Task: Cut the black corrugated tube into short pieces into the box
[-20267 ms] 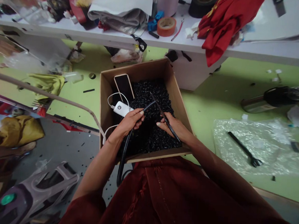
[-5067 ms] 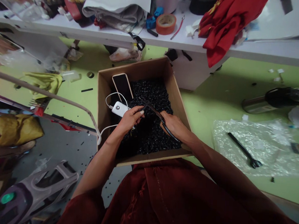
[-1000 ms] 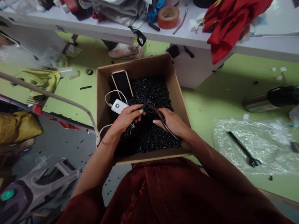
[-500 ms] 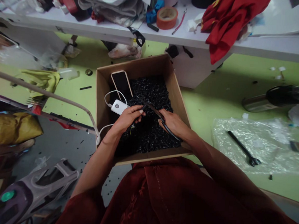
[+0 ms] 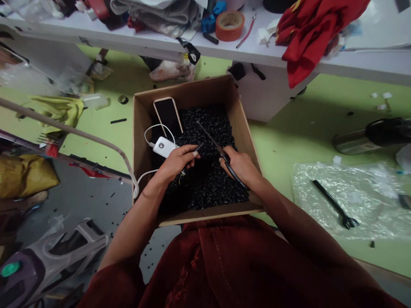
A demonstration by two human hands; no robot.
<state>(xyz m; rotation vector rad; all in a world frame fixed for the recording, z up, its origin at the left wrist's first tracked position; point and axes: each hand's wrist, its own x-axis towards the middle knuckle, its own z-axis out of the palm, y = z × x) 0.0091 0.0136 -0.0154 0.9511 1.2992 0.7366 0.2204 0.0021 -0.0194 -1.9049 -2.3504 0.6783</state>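
Observation:
An open cardboard box [image 5: 139, 136] on my lap holds a heap of small black cut pieces [image 5: 208, 191]. Over the heap, my left hand [image 5: 177, 162] is closed on a short black tube stub [image 5: 198, 148], whose tip points right. My right hand [image 5: 240, 167] grips black scissors [image 5: 216, 144]; the long blades point up and left, just beyond the stub's tip. A phone [image 5: 168, 115] leans in the box's far left corner, and a white power bank [image 5: 163, 147] with a white cable lies beside my left hand.
A white bench [image 5: 205, 49] across the top carries an orange tape roll [image 5: 229, 25], folded grey cloth and a red cloth [image 5: 314, 26]. On the right, a plastic sheet [image 5: 363, 201] holds a black tool [image 5: 334, 209]. A grey iron [image 5: 45, 265] lies lower left.
Over twenty seconds the long black tube in my left hand has shrunk to a short stub. In the last half second the scissor blades swung up and away from the stub.

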